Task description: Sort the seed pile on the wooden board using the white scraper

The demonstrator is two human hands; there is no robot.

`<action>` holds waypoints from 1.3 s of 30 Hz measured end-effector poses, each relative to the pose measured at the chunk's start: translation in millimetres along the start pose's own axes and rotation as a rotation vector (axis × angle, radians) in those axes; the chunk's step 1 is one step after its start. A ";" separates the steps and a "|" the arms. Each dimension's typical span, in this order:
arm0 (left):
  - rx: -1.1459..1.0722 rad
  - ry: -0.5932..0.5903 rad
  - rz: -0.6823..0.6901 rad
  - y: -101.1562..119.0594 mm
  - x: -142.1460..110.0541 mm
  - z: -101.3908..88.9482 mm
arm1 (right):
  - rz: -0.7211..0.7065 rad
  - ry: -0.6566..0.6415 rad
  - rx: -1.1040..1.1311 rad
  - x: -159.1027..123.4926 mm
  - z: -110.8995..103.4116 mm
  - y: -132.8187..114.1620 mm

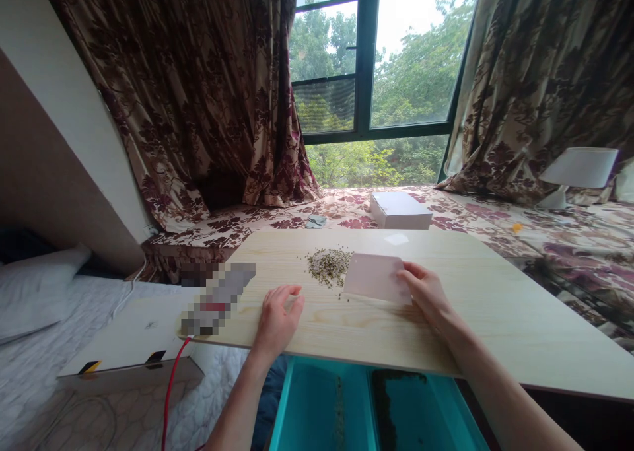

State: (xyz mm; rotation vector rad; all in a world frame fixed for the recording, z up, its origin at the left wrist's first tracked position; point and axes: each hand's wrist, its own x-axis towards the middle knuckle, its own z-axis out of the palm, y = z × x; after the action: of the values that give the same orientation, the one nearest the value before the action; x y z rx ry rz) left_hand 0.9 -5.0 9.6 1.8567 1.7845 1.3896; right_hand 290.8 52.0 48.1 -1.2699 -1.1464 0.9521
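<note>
Our right hand point(421, 286) is pinching a plastic sheet point(372, 276), likely leaving the edge beyond its fingertips free beside grains point(327, 267); our half-curled left hand point(278, 319) is holding nothing.

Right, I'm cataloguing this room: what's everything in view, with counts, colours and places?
Table: 1, pale wood, centre
Granule pile: 1, mottled greenish, on table
Sheet: 1, pale pinkish, beside pile
Bin: 1, turquoise, below table edge
Blurred item: 1, grey, table's left end
Cable: 1, red, by blurred item
Bed: 1, white, left
Pillow: 1, white, bed
Ledge: 1, maroon floral, beyond table
Boxes: 2, white, bed and ledge
Lamp: 1, white, ledge
Small item: 1, orange, ledge
Crumpled item: 1, grey, ledge
Window: 1, dark-framed, behind ledge
Curtains: 2, brown floral, beside window
Trees: several, green, outside
Left hand: 1, bare, at table
Right hand: 1, bare, holding sheet
</note>
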 end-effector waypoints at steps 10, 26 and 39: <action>-0.009 -0.003 -0.008 -0.2 -0.3 -0.1 | -0.025 -0.046 -0.096 -4.1 0.4 -4.3; -0.004 0.002 0.008 -1.3 0.0 0.2 | -0.057 -0.105 0.014 -0.5 3.5 1.2; -0.007 0.009 0.006 -2.3 -0.2 0.6 | -0.076 -0.180 0.068 0.7 6.4 2.5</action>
State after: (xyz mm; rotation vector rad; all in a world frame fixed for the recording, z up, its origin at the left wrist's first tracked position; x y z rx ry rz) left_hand -0.2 -4.4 7.5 1.8566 1.7778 1.4062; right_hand 284.8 54.3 45.3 -1.0956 -1.2817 1.0558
